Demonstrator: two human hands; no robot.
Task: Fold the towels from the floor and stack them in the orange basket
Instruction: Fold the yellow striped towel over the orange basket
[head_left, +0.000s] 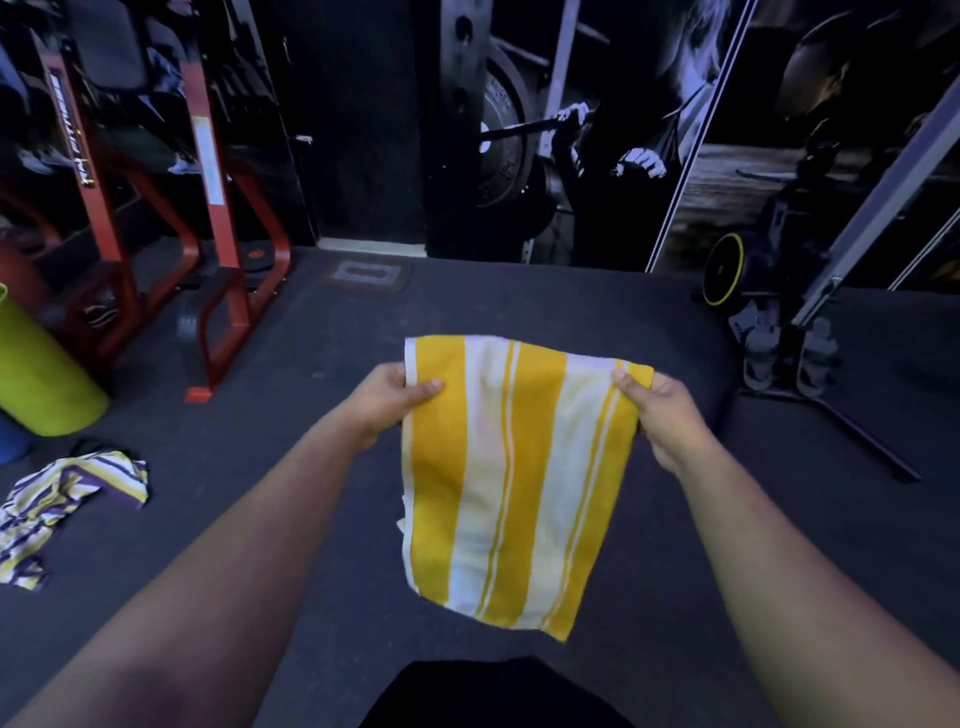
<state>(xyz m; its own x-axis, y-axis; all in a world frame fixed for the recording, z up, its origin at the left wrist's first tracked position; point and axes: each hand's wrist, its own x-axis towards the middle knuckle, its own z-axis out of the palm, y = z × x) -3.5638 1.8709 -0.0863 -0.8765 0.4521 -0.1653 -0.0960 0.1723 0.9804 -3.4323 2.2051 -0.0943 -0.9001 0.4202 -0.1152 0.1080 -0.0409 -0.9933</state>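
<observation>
You are holding the yellow-and-white striped cloth towel (514, 478) up in front of you, above the dark grey rubber floor (291, 415), so that it hangs free as a folded panel with its stripes running top to bottom. Your left hand (395, 397) pinches the towel's upper left corner, thumb lying across the front of the cloth and fingers behind it; your right hand (660, 410) pinches the upper right corner the same way, and the top edge sags a little between the two hands. The lower edge hangs slanted, the bottom right corner lowest. Beneath and around the towel the floor is open all the way to the black wall ahead. At the left edge of the floor, well apart from your hands, a crumpled purple, yellow and white striped towel (62, 509) lies in a loose heap. Behind it stands a lime-green cylindrical bin (36, 374), tilted in this view; what it holds cannot be seen. A red steel gym rack (218, 208) hems the far left, and a grey machine frame with a yellow-rimmed black wheel (724, 270) stands at the far right.
</observation>
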